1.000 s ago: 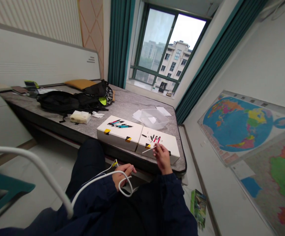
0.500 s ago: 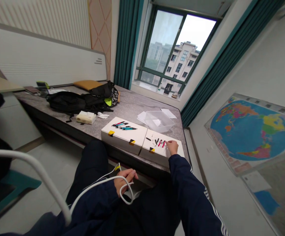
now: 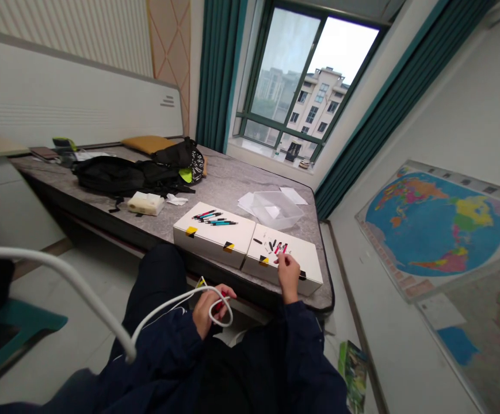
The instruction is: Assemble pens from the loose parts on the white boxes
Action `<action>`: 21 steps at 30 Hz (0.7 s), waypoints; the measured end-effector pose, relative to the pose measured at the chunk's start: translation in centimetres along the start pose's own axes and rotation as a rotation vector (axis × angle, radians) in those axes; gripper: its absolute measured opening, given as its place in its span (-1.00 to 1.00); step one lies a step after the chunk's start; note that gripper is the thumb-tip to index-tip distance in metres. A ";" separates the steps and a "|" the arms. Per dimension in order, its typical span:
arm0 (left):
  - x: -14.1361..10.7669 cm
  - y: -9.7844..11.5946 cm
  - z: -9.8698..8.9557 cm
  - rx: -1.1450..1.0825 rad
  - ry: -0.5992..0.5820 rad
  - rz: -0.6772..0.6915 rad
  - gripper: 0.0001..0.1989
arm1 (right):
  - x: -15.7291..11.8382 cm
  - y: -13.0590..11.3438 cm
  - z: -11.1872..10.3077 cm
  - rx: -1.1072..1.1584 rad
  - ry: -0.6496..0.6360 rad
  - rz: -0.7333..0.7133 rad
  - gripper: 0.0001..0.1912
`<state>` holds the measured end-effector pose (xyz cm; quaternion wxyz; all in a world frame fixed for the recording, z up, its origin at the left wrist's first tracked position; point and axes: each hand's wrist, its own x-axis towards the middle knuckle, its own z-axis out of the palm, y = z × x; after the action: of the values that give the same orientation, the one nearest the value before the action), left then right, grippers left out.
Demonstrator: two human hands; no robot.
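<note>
left hand (image 3: 209,311) grips cable (image 3: 167,302), right hand (image 3: 288,278) over box (image 3: 304,257).

Two white boxes (image 3: 213,241) are counted on the desk (image 3: 232,184).
One clear plastic tub (image 3: 275,210) and two wall maps (image 3: 437,224) are seen; one white cable (image 3: 167,299) is held.

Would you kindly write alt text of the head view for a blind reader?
The person's right hand is over small black and red pen parts on a white box, while the left hand grips a looped white cable; whole pens lie on a second white box.
</note>
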<state>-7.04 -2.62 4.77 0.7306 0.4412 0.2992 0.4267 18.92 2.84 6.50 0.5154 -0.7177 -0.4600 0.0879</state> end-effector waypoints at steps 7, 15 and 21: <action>-0.3 1.7 1.7 0.028 -0.055 0.096 -0.40 | -13.1 -5.2 1.6 0.558 -0.334 0.262 -0.54; -1.5 0.5 2.9 0.181 -0.142 0.118 -0.53 | -14.5 -5.9 0.6 0.557 -0.303 0.209 -0.43; -2.2 -0.1 2.8 0.480 -0.135 0.195 -0.61 | -14.8 -6.5 -2.1 0.308 -0.350 0.042 -0.42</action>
<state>-5.70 -5.68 6.03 0.5787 0.6561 0.2986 0.3814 8.19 -9.34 7.68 0.5291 -0.6138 -0.5086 0.2908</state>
